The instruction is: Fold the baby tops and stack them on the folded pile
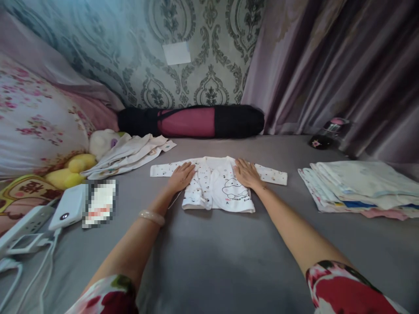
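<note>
A small white baby top [218,185] with a printed pattern and a cartoon drawing lies spread out on the grey sheet [209,257], both sleeves stretched sideways. My left hand [182,175] rests flat on its left side where the sleeve meets the body, fingers extended. On the other side, my right hand [248,174] presses flat near the right shoulder, fingers also stretched out. Neither hand grips the cloth. A thin tie string shows beside my left hand. Parts of the sleeves are hidden under the hands.
A folded stack of clothes [363,187] lies at right, with a dark bottle [327,134] behind it. Loose pale garments [131,152] lie at left near plush toys. A power bank [69,205], power strip [28,226] and cables occupy the left. A black-and-pink roll [190,122] lies along the wall.
</note>
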Motion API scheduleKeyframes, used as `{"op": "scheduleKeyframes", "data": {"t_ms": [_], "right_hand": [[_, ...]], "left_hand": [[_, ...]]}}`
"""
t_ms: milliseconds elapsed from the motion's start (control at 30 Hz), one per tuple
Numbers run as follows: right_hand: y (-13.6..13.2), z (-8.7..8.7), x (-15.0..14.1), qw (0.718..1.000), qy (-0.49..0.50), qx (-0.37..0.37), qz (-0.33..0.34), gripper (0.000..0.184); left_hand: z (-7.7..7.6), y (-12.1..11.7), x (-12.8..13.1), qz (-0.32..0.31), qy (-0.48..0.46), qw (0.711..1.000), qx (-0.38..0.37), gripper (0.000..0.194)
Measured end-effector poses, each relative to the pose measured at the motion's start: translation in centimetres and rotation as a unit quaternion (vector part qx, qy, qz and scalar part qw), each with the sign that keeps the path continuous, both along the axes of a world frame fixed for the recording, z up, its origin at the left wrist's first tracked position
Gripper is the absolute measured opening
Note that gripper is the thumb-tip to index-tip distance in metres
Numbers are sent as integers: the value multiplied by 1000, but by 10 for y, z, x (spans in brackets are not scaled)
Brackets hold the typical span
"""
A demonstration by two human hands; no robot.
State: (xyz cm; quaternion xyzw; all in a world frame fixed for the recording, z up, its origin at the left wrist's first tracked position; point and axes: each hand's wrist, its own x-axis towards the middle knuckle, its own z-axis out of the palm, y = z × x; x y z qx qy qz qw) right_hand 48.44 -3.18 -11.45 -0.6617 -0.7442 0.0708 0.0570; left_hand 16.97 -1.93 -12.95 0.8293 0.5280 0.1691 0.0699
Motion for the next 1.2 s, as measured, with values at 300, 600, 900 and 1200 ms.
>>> {"op": "scheduleKeyframes", "data": {"t_ms": [300,600,900,1200], "right_hand": [[2,9,4,999,43,-4,2,55],[-67,52,-64,984,151,-19,88,22],[-98,46,-78,984,102,-95,109,27],[-93,45,-71,981,119,-71,132,13]], "left_hand": [[28,-1,3,29,-10,995,-99,44],[73,-90,58,-64,-93,993,-40,25],[44,-128,55,-5,-56,997,-56,36],[43,-129,46,-58,-95,992,-60,24]]}}
